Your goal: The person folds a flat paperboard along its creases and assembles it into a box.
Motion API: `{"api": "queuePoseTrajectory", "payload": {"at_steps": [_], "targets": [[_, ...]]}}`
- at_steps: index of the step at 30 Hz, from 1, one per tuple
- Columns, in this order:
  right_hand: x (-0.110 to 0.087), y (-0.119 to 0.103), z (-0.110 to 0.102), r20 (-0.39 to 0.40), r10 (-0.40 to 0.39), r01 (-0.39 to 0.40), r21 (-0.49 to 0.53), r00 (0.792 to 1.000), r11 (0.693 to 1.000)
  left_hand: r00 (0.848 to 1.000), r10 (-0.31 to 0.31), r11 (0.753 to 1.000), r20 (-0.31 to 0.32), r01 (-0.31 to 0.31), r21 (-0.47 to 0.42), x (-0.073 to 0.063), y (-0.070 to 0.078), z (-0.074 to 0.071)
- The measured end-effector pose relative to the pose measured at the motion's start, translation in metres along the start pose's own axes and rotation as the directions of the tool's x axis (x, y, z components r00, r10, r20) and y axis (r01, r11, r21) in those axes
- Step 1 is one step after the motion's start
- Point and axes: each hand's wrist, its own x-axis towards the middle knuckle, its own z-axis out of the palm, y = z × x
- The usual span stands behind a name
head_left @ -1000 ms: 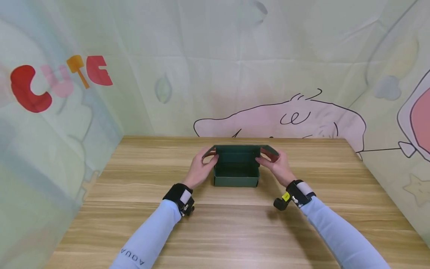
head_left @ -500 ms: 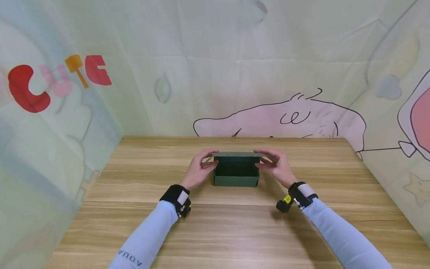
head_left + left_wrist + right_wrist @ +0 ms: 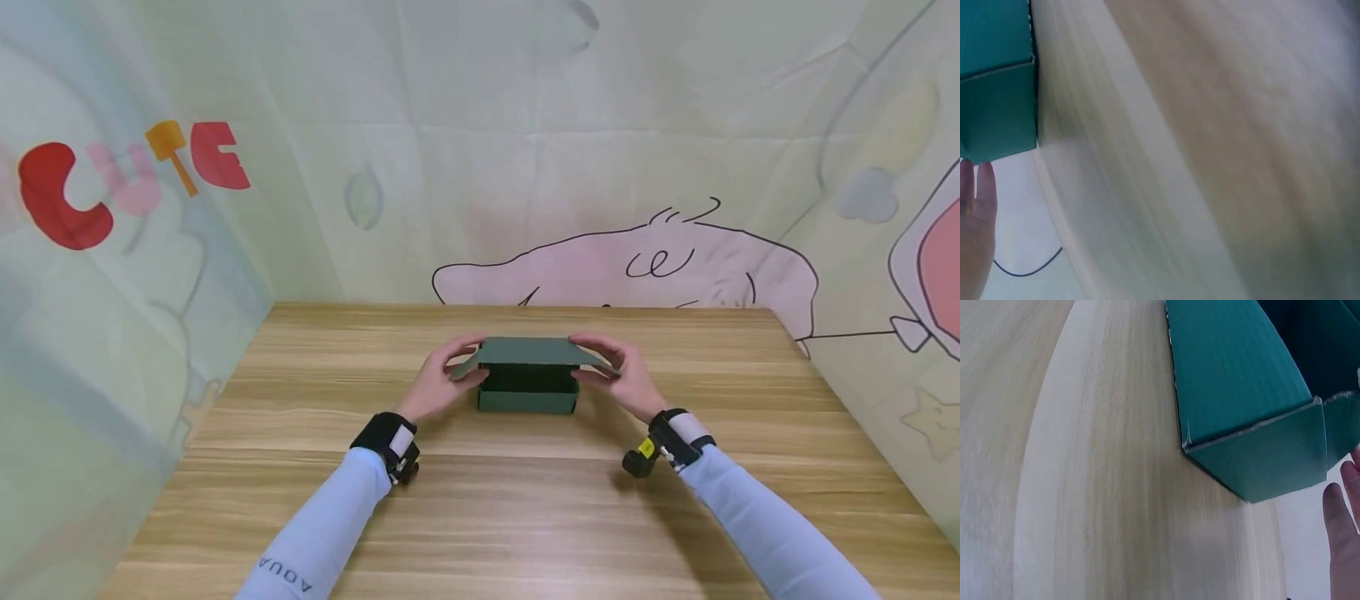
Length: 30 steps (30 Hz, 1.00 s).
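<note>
A small dark green cardboard box stands on the wooden table, its front wall facing me. The lid hangs tilted over the dark opening, with a flap spread out at each side. My left hand holds the lid's left side, fingers behind and thumb in front near the opening. On the opposite side my right hand holds the lid's right flap in the same way. In the right wrist view the box's end wall and a side flap show close to my fingers. The box's inside is too dark to make out.
The wooden table reaches back to a printed cloth backdrop that also hangs along both sides. A camera is strapped to each wrist, the right one jutting out low over the tabletop.
The lid has swung forward and down from upright, so its top now shows and the opening has narrowed. Both hands have moved with it, wrists shifting slightly outward. The box itself has stayed put.
</note>
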Motion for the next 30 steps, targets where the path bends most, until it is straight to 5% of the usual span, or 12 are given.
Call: {"api": "queuePoseTrajectory", "payload": {"at_steps": [8,13,17,23,26,30], "targets": [[-0.007,0.004,-0.018,0.059,0.076,-0.072,-0.073,0.995,0.995,0.999,-0.006,0.998,0.053,0.009,-0.056,-0.001,-0.002,-0.01],[-0.007,0.003,-0.024,-0.037,0.125,-0.128,-0.09,0.991,0.988,0.997,-0.05,0.998,0.064,0.052,-0.029,0.0,-0.001,-0.017],[-0.002,-0.008,-0.026,-0.113,0.244,-0.251,-0.052,0.963,0.967,0.989,-0.144,0.99,-0.018,0.144,-0.013,0.005,0.002,-0.02],[0.013,-0.028,-0.023,-0.066,0.409,-0.402,0.099,0.91,0.91,0.92,-0.375,0.921,-0.114,0.355,-0.161,0.014,0.022,-0.021],[0.02,-0.037,-0.021,-0.007,0.471,-0.469,0.06,0.882,0.881,0.888,-0.45,0.882,-0.098,0.425,-0.205,0.019,0.034,-0.02],[0.027,-0.044,-0.017,0.068,0.517,-0.519,0.008,0.853,0.855,0.866,-0.497,0.853,-0.042,0.48,-0.204,0.024,0.045,-0.019]]}}
